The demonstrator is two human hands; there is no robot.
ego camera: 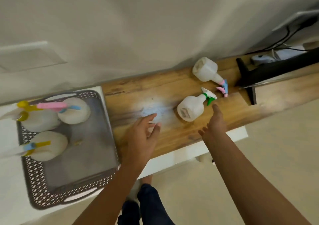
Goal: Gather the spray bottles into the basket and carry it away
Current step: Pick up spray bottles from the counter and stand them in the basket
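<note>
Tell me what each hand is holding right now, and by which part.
Nothing is held. The left hand is open above the wooden top, and the right hand is open, reaching toward the green-trigger bottle lying there, not yet touching it.

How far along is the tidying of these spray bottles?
Three bottles already stand in the grey basket. The empty hands, left and right, reach toward the green-nozzle bottle. It and the pink-nozzle bottle lie on the wooden top. The basket is not yet carried off.
</note>
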